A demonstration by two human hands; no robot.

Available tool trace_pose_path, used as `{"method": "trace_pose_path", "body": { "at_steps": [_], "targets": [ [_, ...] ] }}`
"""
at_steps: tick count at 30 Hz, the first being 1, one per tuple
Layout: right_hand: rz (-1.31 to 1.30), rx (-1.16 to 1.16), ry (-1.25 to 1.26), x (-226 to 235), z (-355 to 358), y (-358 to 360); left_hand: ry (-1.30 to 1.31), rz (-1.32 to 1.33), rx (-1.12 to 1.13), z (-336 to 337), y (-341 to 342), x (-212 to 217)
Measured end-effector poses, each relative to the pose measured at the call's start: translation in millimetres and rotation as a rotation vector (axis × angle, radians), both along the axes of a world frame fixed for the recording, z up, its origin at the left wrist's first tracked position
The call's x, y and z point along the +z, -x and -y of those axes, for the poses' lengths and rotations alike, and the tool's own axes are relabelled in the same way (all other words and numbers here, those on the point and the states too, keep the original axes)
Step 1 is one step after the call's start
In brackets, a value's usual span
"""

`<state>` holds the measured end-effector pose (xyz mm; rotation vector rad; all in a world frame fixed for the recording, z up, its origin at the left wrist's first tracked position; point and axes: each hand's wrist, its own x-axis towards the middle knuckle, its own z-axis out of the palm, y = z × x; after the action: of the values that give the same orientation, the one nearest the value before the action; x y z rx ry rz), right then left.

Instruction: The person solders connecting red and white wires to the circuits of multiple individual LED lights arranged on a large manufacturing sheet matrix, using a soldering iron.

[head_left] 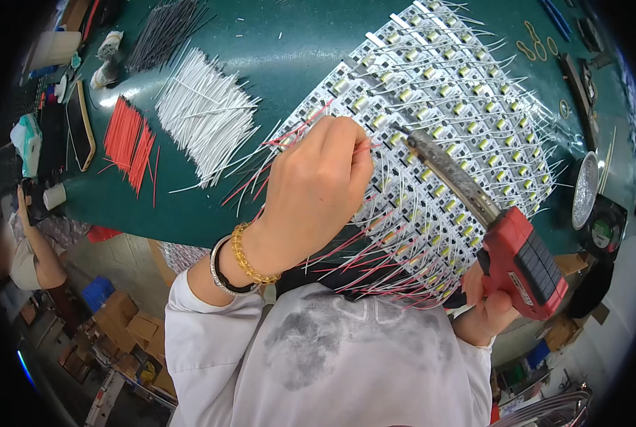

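A large white panel of small circuit boards [467,110] lies slanted over the green table and toward my lap, with rows of yellow parts and thin white and red wires sticking out. Above its left part, my left hand [318,181] is closed in a pinch on a thin red wire [365,148]; its fingertips are partly hidden. My right hand [490,307] grips a red soldering gun [521,263] at the panel's lower right. The gun's metal barrel points up and left, its tip close to the boards just right of my left hand.
Bundles of red wires [127,139], white wires [207,117] and black wires [163,35] lie on the table [289,60] to the left. A phone [81,127] sits beyond the red ones. At right are a metal bowl [585,191] and rubber bands [538,48]. Another person's arm [40,245] shows far left.
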<state>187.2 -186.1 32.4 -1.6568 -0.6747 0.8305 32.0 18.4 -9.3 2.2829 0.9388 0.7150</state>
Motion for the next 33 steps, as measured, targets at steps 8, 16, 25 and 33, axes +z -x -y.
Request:
{"method": "trace_pose_path", "body": {
  "at_steps": [8, 16, 25, 33],
  "targets": [
    [0.231, 0.075, -0.027, -24, 20, -17, -0.023, -0.016, 0.055, 2, -2, 0],
    [0.136, 0.035, 0.005, -23, 12, -11, -0.035, -0.083, 0.122, 5, -5, -3],
    [-0.169, -0.102, -0.056, -7, 13, -2, -0.12, -0.011, 0.053, 1, -5, -8],
    [-0.168, -0.063, -0.048, -2, 12, -1, 0.045, 0.025, 0.003, 0, 0, 8]
  ]
}}
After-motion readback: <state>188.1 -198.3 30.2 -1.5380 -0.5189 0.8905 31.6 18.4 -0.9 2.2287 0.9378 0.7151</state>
